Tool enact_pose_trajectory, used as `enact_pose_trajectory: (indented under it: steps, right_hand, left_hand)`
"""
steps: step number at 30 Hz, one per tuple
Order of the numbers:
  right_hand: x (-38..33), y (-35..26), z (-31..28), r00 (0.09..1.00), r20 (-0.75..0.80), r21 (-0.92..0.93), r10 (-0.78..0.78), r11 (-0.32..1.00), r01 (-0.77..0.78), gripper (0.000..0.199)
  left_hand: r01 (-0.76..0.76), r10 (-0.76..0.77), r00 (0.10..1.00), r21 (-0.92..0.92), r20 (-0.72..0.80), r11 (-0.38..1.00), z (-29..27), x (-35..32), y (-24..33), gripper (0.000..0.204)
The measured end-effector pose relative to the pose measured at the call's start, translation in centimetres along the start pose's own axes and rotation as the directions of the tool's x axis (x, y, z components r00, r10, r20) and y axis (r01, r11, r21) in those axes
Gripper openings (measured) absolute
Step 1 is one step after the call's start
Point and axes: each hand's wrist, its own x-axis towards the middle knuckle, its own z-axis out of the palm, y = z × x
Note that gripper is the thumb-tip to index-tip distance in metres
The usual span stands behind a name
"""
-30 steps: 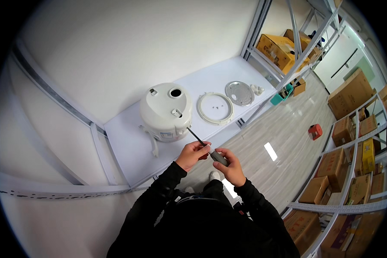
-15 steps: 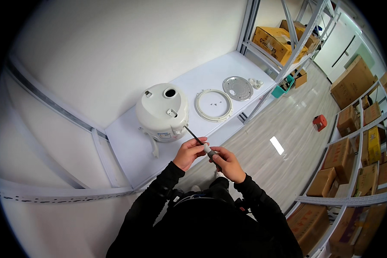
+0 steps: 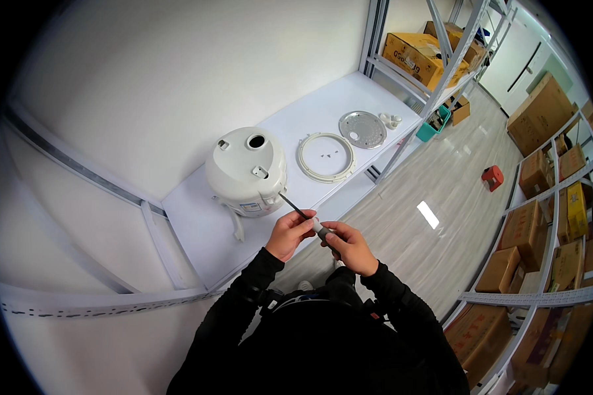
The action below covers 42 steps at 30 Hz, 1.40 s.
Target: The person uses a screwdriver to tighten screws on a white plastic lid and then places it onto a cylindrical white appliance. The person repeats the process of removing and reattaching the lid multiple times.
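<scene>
With both hands I hold a screwdriver [image 3: 319,228] that has a thin dark shaft and a grey-and-white handle. My left hand [image 3: 287,236] pinches it where the shaft meets the handle, while my right hand [image 3: 352,249] is closed round the handle's rear. The shaft points up and left to the lower right side of a white rice cooker [image 3: 240,168]; whether its tip touches cannot be told. The cooker stands on a white table [image 3: 296,118], its handle [image 3: 237,226] hanging down in front. To its right lies a cream plastic ring [image 3: 329,180] with several tiny screws [image 3: 329,156] inside it.
A round metal plate [image 3: 362,129] and small white parts [image 3: 390,121] lie at the table's far right. Beyond stands a metal shelf with a yellow carton [image 3: 418,56] and a teal bin [image 3: 435,125]. A red stool [image 3: 493,178] stands on the floor; cartons [image 3: 520,230] fill the right shelving.
The view has shifted slightly. Both hands keep their grip on the screwdriver, which stays at almost the same place beside the cooker.
</scene>
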Motion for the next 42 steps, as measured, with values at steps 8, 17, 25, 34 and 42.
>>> enact_pose_trajectory:
  steps: [8, 17, 25, 34, 42]
  right_hand:
    - [-0.2, -0.7, 0.0, 0.999, 0.005, 0.061, 0.041, 0.997, -0.041, 0.038]
    - [-0.1, -0.7, -0.1, 0.999, 0.007, 0.075, 0.048, 0.996, -0.048, 0.038]
    - [-0.1, -1.0, 0.1, 0.999, -0.008, 0.086, 0.041, 0.995, -0.04, 0.037]
    - [0.2, -0.2, -0.2, 0.996, -0.041, -0.098, -0.077, 0.993, 0.073, 0.039]
    - [-0.6, -1.0, 1.3, 0.92, -0.132, -0.465, -0.369, 0.843, 0.272, 0.037]
  left_hand:
    - [0.006, -0.006, 1.0, 0.015, -0.002, 1.0, -0.1, 0.1, 0.0, 0.031]
    - [0.0, 0.0, 1.0, 0.029, 0.002, 1.0, 0.0, 0.1, 0.1, 0.031]
    - [-0.004, 0.004, 1.0, 0.026, 0.015, 1.0, -0.2, 0.3, 0.1, 0.032]
    - [-0.012, 0.012, 0.999, 0.009, 0.043, 1.0, -0.2, 0.5, 0.1, 0.032]
    - [-0.023, 0.023, 0.998, -0.008, 0.059, 1.0, -0.2, 0.3, 0.3, 0.033]
